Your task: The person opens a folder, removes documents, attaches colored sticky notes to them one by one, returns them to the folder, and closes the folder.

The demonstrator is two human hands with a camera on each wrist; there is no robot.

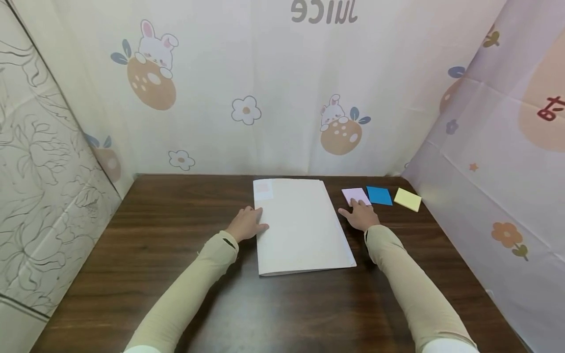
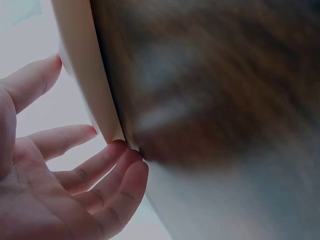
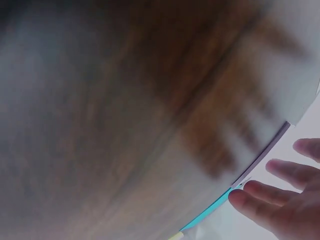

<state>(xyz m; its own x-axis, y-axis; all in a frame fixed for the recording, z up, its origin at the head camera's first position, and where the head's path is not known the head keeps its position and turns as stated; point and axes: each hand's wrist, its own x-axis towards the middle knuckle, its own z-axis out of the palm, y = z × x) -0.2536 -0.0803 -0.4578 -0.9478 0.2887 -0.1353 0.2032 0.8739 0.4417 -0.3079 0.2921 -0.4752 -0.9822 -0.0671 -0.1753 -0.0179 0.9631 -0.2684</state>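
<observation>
A large white paper folder (image 1: 300,225), with a small pinkish-printed label at its upper left, lies on the dark wooden table. My left hand (image 1: 247,223) rests at the folder's left edge, thumb over the cover. In the left wrist view, relaxed fingers of the left hand (image 2: 75,175) touch the folder's side edge (image 2: 82,65). Over on the right, my right hand (image 1: 361,215) reaches to a lilac sticky-note pad (image 1: 355,195), its fingertips at the pad's near part. The right wrist view shows the right hand (image 3: 285,200) with loosely extended fingers near that pad's edge (image 3: 262,156).
Beside the lilac pad lie a blue sticky-note pad (image 1: 379,195) and a yellow sticky-note pad (image 1: 408,199). Printed curtains (image 1: 282,142) stand behind the table (image 1: 176,211) and along its right side. A panel with line-drawn flowers (image 1: 39,162) borders the left.
</observation>
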